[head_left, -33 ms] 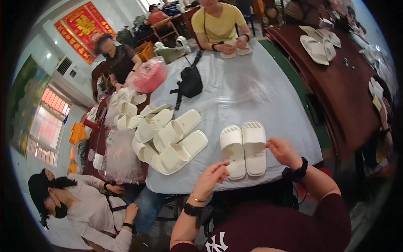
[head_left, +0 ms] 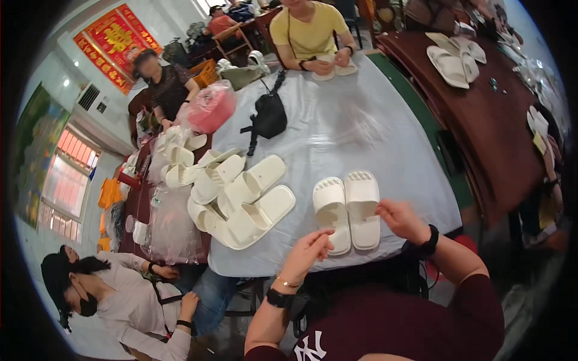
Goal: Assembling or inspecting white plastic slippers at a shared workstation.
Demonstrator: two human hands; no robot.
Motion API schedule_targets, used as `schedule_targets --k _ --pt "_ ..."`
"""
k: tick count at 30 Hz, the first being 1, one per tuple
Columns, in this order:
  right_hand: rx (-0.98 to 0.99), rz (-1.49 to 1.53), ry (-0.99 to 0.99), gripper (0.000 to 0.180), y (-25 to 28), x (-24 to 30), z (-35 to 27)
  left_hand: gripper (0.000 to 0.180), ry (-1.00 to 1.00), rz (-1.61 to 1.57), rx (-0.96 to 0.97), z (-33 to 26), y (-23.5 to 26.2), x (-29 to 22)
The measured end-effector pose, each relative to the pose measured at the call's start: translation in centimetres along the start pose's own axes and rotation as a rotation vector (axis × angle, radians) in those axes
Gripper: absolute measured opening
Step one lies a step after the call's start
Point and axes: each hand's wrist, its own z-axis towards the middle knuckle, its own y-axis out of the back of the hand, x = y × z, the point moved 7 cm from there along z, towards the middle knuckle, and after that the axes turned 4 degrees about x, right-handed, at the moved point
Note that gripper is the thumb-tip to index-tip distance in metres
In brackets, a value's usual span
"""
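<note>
Head view, pair: two white slippers lie side by side, soles down, at the near edge of the grey-covered desk, toes toward 12 o'clock.
Head view, left hand: left hand sits at 7 o'clock of the pair, fingers loosely curled, tips touching the left slipper's heel; not gripping.
Head view, right hand: right hand at 4 o'clock of the pair, fingers pinched at the right slipper's outer edge.
Head view, heap: loose white slippers piled at 9 o'clock.
Handling: judged light, soft foam, bendy, not fragile; best taken by the strap or heel rim.
</note>
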Motion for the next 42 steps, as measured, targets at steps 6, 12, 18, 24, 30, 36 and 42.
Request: schedule_targets --k 6,12,18,24,30,36,42 --pt "0.244 -0.178 0.099 0.011 -4.4 3.0 -2.6 0.031 0.008 -0.095 0.088 2.6 -4.5 0.5" --pt "0.110 -0.409 0.453 0.008 -4.8 4.6 -3.3 0.018 -0.081 -0.174 -0.131 2.0 -2.5 0.0" --pt "-0.091 -0.413 0.353 0.014 -2.8 2.3 -3.0 0.018 -0.101 -0.056 -0.309 -0.5 3.3 0.0" --pt "-0.028 -0.330 0.378 0.014 -4.0 4.7 -4.3 0.020 0.039 0.182 -0.203 -0.5 2.5 2.4" --pt "0.070 -0.291 0.476 0.012 -6.1 5.3 -5.8 0.021 0.148 0.336 0.023 1.2 -0.6 4.8" --pt "0.176 -0.245 0.431 0.011 -7.5 2.2 -4.5 0.027 0.088 0.492 0.026 4.3 -0.4 6.0" --pt "-0.015 -0.328 0.378 0.017 -5.9 -1.5 0.5 0.038 -0.123 0.589 -0.183 9.0 1.6 3.6"
